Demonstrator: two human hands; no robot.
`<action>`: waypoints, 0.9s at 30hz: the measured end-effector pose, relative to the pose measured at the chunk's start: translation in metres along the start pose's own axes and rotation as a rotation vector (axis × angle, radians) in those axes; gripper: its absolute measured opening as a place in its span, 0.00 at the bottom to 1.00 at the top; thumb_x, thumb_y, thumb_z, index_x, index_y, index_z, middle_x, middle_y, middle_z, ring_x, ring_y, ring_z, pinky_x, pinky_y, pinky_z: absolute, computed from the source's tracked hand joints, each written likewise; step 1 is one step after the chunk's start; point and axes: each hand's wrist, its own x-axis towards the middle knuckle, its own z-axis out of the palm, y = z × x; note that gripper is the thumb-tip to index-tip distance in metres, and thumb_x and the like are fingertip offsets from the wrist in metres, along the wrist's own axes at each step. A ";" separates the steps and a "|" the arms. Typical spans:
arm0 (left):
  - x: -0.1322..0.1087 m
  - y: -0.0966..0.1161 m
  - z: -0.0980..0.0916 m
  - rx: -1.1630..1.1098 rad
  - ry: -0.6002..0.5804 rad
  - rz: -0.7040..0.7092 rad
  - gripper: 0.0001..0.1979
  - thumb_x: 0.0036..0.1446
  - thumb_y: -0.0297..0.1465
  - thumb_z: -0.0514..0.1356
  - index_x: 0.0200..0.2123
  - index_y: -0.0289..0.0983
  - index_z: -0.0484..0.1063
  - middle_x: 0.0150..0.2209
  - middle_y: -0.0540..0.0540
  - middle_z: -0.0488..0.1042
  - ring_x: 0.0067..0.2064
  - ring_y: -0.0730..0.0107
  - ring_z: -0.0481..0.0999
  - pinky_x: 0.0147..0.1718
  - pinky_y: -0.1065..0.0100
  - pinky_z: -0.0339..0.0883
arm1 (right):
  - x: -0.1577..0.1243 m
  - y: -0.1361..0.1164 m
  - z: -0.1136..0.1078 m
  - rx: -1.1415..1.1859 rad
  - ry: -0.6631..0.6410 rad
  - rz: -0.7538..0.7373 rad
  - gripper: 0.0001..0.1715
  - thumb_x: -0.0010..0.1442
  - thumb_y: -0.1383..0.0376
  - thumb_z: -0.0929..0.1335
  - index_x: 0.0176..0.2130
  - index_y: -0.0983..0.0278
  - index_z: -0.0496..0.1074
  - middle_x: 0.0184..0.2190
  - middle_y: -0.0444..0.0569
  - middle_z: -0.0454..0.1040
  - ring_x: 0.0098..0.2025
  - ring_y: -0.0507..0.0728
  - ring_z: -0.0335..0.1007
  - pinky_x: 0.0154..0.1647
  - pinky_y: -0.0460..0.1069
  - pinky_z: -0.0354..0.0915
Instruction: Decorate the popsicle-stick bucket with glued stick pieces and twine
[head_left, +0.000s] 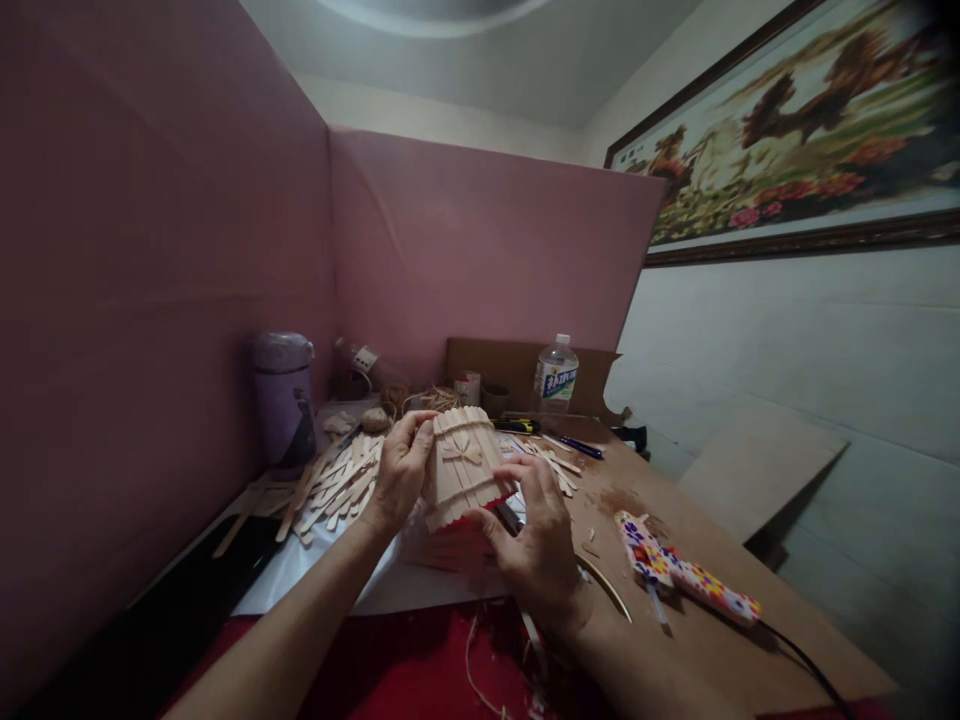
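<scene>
Between my hands is a small craft piece made of popsicle sticks (459, 483), held tilted above the table. Twine runs across it near the top and bottom, and a bow-like or leaf-like decoration sits on its front. A bit of red shows along its lower edge. My left hand (405, 465) grips the left side, thumb near the upper corner. My right hand (536, 530) holds the lower right corner between thumb and fingers. The back of the piece is hidden.
Loose popsicle sticks (341, 490) lie in a pile at left, beside a purple thermos (283, 405). A plastic bottle (556, 375) stands at the back. On the right lies a flower-patterned hot glue gun (682, 572) with a black cord. A pen (581, 447) rests behind.
</scene>
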 end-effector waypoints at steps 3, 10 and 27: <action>-0.001 0.006 0.000 -0.028 -0.035 -0.001 0.13 0.57 0.39 0.54 0.36 0.37 0.71 0.29 0.49 0.70 0.32 0.69 0.67 0.31 0.70 0.60 | 0.000 0.001 -0.001 0.019 0.005 0.012 0.21 0.52 0.57 0.71 0.42 0.63 0.64 0.43 0.53 0.64 0.49 0.63 0.60 0.50 0.58 0.59; -0.001 0.007 -0.001 -0.059 -0.023 0.023 0.12 0.56 0.39 0.55 0.33 0.37 0.71 0.27 0.51 0.68 0.30 0.72 0.65 0.29 0.72 0.57 | -0.001 0.004 0.002 0.014 0.017 0.010 0.22 0.51 0.58 0.72 0.42 0.63 0.63 0.44 0.54 0.64 0.49 0.63 0.59 0.51 0.59 0.59; 0.005 0.009 -0.003 -0.367 -0.016 -0.201 0.13 0.40 0.36 0.67 0.26 0.33 0.72 0.23 0.52 0.70 0.25 0.77 0.65 0.26 0.74 0.57 | 0.000 0.008 0.003 0.090 0.034 0.028 0.24 0.51 0.61 0.71 0.46 0.63 0.62 0.44 0.53 0.65 0.48 0.62 0.61 0.50 0.58 0.60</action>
